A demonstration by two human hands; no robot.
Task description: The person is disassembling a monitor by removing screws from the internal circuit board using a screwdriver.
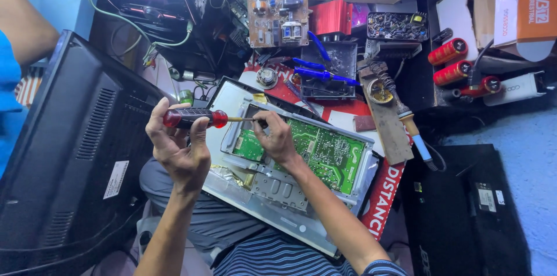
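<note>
Leftmost, well off from the grip, a black monitor shell leans with its vented back showing. Left hand is closed around the red-and-black handle of a screwdriver, held level; shaft runs rightward from the fist. Right hand sits at the shaft's far end, fingertips pinched together on the tip, just above a green board. Board lies in a grey metal chassis resting on the lap, directly below both hands. Above the grip: a brown circuit board standing upright, blue pliers lying on a black tray. Right of the grip: a soldering iron on a wooden block, then three red cylinders farther right, well apart from the hands.
</note>
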